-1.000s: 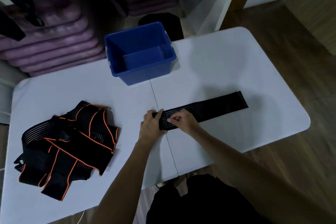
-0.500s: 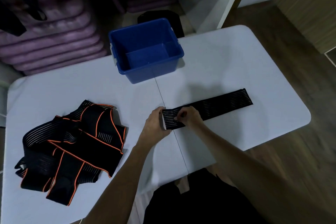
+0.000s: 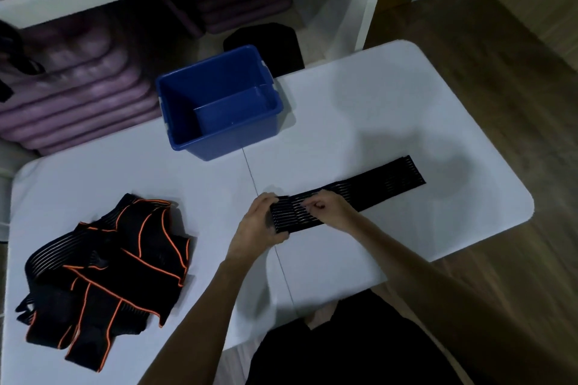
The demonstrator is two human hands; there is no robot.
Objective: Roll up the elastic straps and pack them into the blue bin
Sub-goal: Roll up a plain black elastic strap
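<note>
On a white folding table [image 3: 359,109], a person's left hand [image 3: 258,225] and right hand [image 3: 327,208] both pinch the near end of a black elastic strap [image 3: 369,192] lying flat, with an empty blue bin [image 3: 219,134] behind and a pile of orange-edged straps [image 3: 106,262] at left.

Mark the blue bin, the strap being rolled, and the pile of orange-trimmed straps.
blue bin [image 3: 187,141]: head view, near-left wall.
strap being rolled [image 3: 375,189]: head view, flat unrolled stretch.
pile of orange-trimmed straps [image 3: 103,272]: head view, middle of heap.
</note>
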